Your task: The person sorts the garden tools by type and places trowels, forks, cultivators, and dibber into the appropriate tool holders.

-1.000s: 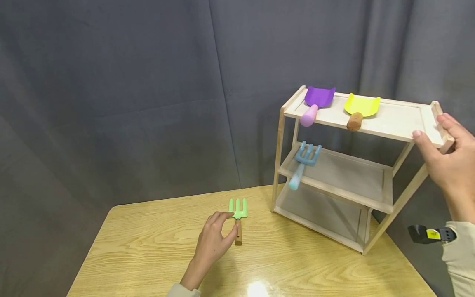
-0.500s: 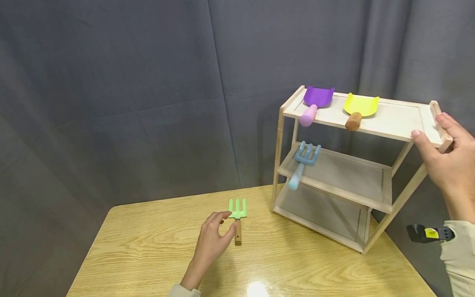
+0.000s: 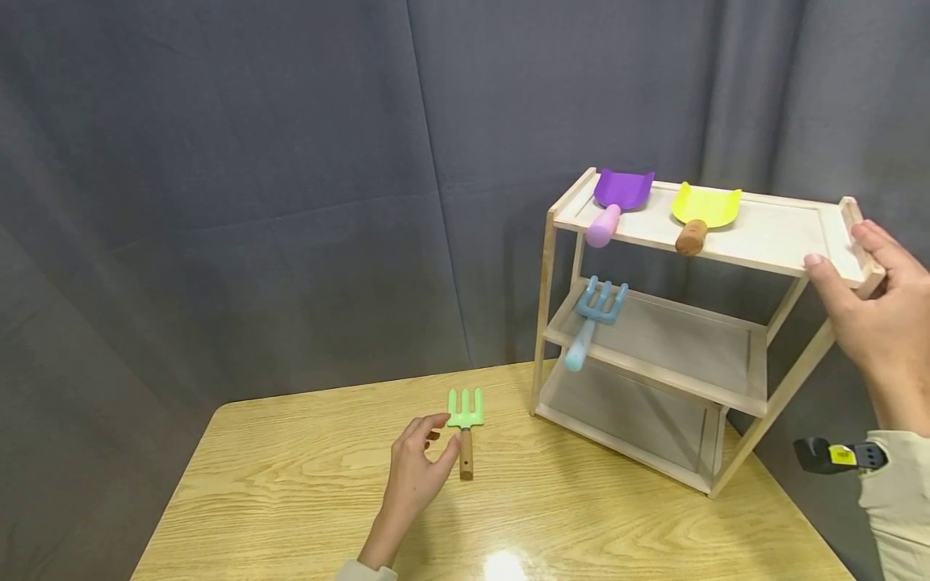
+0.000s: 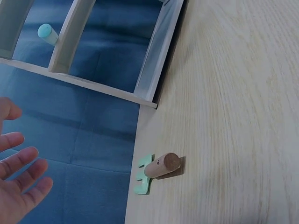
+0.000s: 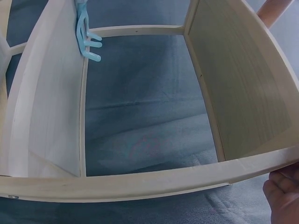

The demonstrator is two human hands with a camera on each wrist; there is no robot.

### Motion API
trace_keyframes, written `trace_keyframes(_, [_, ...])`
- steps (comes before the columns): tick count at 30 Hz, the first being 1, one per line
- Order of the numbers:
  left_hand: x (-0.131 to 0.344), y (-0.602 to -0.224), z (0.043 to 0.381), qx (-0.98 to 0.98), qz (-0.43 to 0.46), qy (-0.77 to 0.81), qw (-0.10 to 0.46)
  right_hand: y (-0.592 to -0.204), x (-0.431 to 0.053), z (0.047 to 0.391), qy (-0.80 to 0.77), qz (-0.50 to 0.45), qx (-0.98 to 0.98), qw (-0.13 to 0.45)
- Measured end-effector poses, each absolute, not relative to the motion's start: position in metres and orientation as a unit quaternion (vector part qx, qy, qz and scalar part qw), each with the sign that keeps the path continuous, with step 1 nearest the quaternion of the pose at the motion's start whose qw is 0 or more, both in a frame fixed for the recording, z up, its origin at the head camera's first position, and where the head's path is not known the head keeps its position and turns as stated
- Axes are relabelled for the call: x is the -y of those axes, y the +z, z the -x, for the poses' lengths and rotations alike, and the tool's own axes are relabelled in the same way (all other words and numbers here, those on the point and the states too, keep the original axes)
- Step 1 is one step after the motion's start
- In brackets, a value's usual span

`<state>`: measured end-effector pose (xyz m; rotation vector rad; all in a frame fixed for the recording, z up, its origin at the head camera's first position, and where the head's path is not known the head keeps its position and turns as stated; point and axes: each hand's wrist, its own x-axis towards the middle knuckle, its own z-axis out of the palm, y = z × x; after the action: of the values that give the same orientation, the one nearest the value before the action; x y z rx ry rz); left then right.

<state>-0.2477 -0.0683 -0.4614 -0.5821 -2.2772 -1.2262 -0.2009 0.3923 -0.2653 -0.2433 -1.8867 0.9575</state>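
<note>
A toy hand fork (image 3: 466, 419) with green tines and a wooden handle lies on the table. Just left of it is my left hand (image 3: 414, 466), thumb and fingers loosely bent and apart; in the left wrist view, a gap separates the hand (image 4: 13, 198) from the fork's handle (image 4: 163, 165). My right hand (image 3: 890, 319) grips the top right end of a three-level wooden shelf (image 3: 785, 236), thumb on the upper board and fingers over the end rail. A purple scoop (image 3: 626, 189) and a yellow scoop (image 3: 707, 206) lie on its top level.
On the shelf's middle level lies a light blue hand fork (image 3: 599, 305), its handle jutting past the front edge. Beneath it is the bottom board (image 3: 632, 411). The shelf stands angled at the right of the wooden table (image 3: 291, 484). A grey curtain (image 3: 291, 202) hangs behind.
My left hand has drawn slightly left, so its fingertips sit a little farther from the green fork. The right hand keeps its grip on the shelf.
</note>
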Motion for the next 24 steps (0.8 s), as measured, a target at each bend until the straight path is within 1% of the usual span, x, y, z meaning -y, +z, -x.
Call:
trace_keyframes(8, [0.065, -0.466, 0.248, 0.820, 0.182, -0.487, 0.241, -0.265, -0.392, 0.200, 0.376, 0.103, 0.778, 0.493])
trace_keyframes(15, [0.061, -0.471, 0.249, 0.811, 0.151, -0.514, 0.234, -0.266, -0.391, 0.200, 0.358, 0.120, 0.792, 0.480])
trace_keyframes(24, [0.058, -0.478, 0.250, 0.802, 0.117, -0.542, 0.223, -0.266, -0.391, 0.201, 0.363, 0.111, 0.786, 0.487])
